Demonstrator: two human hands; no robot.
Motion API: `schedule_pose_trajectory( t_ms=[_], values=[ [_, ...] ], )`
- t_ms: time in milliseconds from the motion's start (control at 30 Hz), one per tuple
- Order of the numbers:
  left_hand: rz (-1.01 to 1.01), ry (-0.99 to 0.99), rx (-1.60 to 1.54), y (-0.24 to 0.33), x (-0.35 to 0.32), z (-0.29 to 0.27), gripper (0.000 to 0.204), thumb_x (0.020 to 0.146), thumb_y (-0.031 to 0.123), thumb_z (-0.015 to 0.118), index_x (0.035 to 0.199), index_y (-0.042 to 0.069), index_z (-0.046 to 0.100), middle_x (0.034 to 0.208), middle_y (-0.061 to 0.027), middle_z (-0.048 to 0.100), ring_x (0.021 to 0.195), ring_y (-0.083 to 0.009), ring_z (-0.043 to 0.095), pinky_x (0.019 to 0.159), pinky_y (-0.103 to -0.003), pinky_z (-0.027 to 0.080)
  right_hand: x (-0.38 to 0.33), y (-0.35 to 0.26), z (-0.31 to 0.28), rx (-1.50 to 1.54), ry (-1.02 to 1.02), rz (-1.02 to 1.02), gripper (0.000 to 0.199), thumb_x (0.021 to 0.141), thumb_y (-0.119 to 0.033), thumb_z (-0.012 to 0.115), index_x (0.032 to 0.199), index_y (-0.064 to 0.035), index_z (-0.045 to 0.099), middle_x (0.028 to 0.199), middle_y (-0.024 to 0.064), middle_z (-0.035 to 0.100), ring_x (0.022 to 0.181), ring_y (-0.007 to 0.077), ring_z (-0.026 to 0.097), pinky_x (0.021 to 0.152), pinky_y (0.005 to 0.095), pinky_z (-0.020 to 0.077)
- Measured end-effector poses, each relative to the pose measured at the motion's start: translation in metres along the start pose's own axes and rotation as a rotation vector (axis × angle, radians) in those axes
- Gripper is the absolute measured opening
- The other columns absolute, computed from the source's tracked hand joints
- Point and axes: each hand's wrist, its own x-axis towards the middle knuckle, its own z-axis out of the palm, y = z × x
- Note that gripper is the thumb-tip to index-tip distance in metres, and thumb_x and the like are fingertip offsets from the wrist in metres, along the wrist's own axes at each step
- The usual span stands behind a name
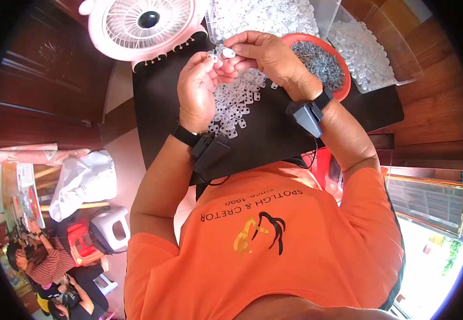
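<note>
**Small white part pinched between both hands over a black counter**

Seen from above, upper centre of the frame: left hand (198, 88) and right hand (266, 53) drawn together, fingertips meeting on a small white piece (228, 53). Right hand curled, thumb and forefinger closed on the piece; left hand half closed, fingertips touching another white bit just left of it, too small to make out. Black bands with small dark boxes strapped to both wrists, thin cables trailing toward the chest.

Directly below the hands, a loose pile (235, 104) of translucent white plastic pieces spread on the black counter (274, 133). Behind the right hand, toward the upper right, a red bowl (342, 90) filled with small grey metal parts, partly hidden by the wrist. At the top centre, a clear tray (263, 16) heaped with white pieces; at the upper right, a second clear bin (362, 53) with more of the same. At the upper left, a pink fan (143, 24) facing up, standing at the counter's far edge.

Filling the lower half of the frame, an orange shirt (295, 250). At the lower left, well apart, other people seated near a white stool (115, 226) and a white plastic bag (82, 184).
</note>
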Motion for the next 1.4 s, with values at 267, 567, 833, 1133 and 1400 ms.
schedule_pose_trajectory(
  t_ms=[267, 567, 833, 1133, 1400],
  values=[
    [0.004, -0.008, 0.045, -0.006, 0.001, -0.001, 0.016, 0.089, 0.017, 0.044, 0.084, 0.003, 0.052, 0.078, -0.0113, 0.062, 0.069, -0.0198, 0.061, 0.067, -0.030, 0.047, -0.008, 0.010, 0.002, -0.018, 0.039, -0.062, 0.017, 0.085, -0.010, 0.062, 0.099, -0.0005, 0.063, 0.082, 0.0042, 0.065, 0.071, 0.0096, 0.063, 0.066, 0.0213, 0.0524],
    [-0.010, 0.041, 0.042, -0.008, 0.003, -0.003, 0.017, 0.090, 0.016, 0.045, 0.086, 0.001, 0.052, 0.078, -0.0118, 0.062, 0.069, -0.0199, 0.060, 0.067, -0.031, 0.047, -0.009, 0.024, 0.006, -0.062, 0.017, -0.144, 0.016, 0.085, -0.006, 0.061, 0.099, 0.0012, 0.063, 0.082, 0.0035, 0.065, 0.069, 0.0086, 0.062, 0.064, 0.0204, 0.0512],
    [-0.022, 0.088, 0.282, -0.008, -0.002, 0.000, 0.018, 0.088, 0.016, 0.048, 0.081, 0.001, 0.054, 0.071, -0.0078, 0.059, 0.062, -0.0154, 0.057, 0.060, -0.026, 0.044, -0.006, 0.011, -0.008, 0.016, 0.033, -0.029, 0.020, 0.087, -0.013, 0.062, 0.104, -0.0022, 0.063, 0.082, 0.0014, 0.063, 0.070, 0.0065, 0.058, 0.069, 0.0199, 0.0485],
    [-0.016, 0.072, 0.362, -0.010, -0.007, 0.007, 0.017, 0.087, 0.014, 0.052, 0.073, 0.004, 0.050, 0.063, -0.0008, 0.049, 0.054, -0.0075, 0.044, 0.051, -0.021, 0.035, -0.008, 0.009, -0.008, 0.003, 0.008, -0.050, 0.021, 0.087, -0.014, 0.063, 0.104, -0.0033, 0.063, 0.083, 0.0002, 0.063, 0.071, 0.0059, 0.057, 0.069, 0.0194, 0.0476],
    [-0.025, 0.036, 0.392, -0.008, -0.007, 0.010, 0.019, 0.088, 0.015, 0.052, 0.073, 0.003, 0.050, 0.064, -0.0004, 0.048, 0.055, -0.0066, 0.043, 0.050, -0.021, 0.035, -0.009, 0.013, -0.008, -0.035, -0.054, -0.071, 0.018, 0.087, -0.012, 0.062, 0.101, -0.0025, 0.064, 0.082, -0.0004, 0.062, 0.072, 0.0061, 0.057, 0.069, 0.0199, 0.0475]
  ],
)
